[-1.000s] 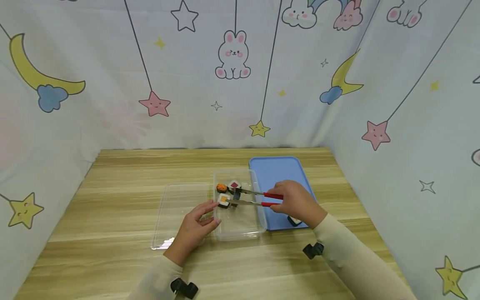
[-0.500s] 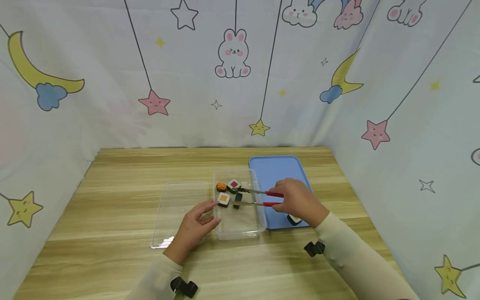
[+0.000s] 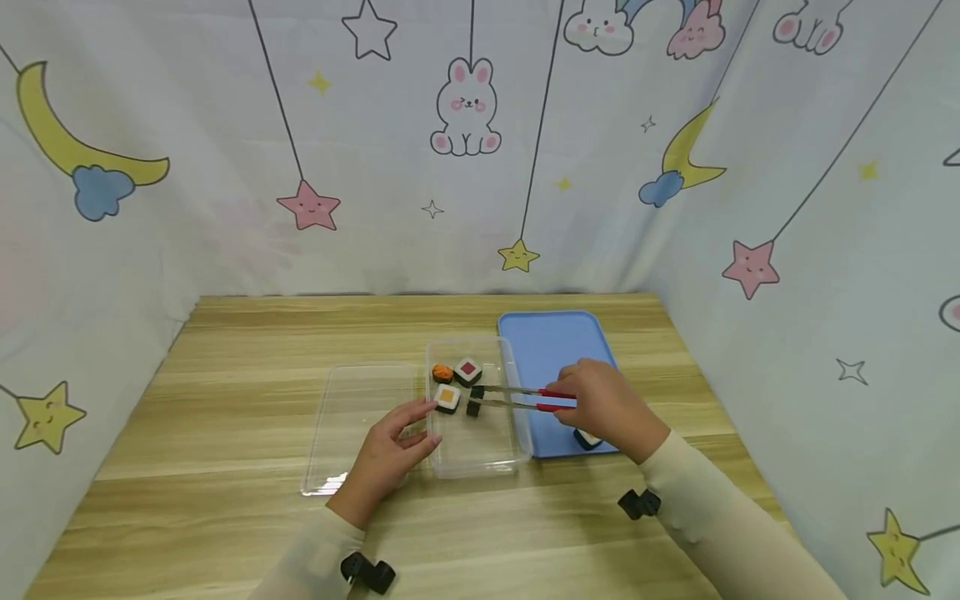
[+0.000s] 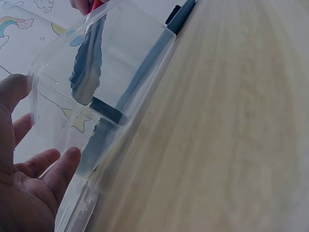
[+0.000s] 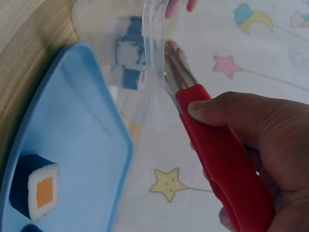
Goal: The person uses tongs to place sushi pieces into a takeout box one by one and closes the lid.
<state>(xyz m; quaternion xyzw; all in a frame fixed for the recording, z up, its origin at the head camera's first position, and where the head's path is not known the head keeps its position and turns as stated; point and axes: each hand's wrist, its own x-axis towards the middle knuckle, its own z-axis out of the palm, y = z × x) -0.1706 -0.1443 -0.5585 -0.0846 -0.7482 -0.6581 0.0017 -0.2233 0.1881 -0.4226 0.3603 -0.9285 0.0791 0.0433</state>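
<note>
My right hand (image 3: 603,408) grips metal tongs with red handles (image 5: 217,150), thumb along one handle. The tongs reach over the right wall into a clear plastic container (image 3: 480,454). Their tips are at a small dark sushi piece (image 4: 107,111) on the container floor; whether they pinch it I cannot tell. Left of it lie a sushi piece with a yellow centre (image 3: 447,398), an orange-topped one (image 3: 442,373) and one with a dark red centre (image 3: 468,370). The fingers of my left hand (image 3: 384,454) are spread and lightly bent against the container's left wall.
A blue tray (image 3: 555,342) stands right of the container, partly behind my right hand. On it sits a toy sushi piece with an orange centre (image 5: 43,191). A clear lid (image 3: 352,433) lies to the left on the wooden table (image 3: 255,375).
My right hand and the tongs have drawn back to the right, and the tips have come closer together. The dark sushi piece stands slightly nearer to me. My left hand stays put.
</note>
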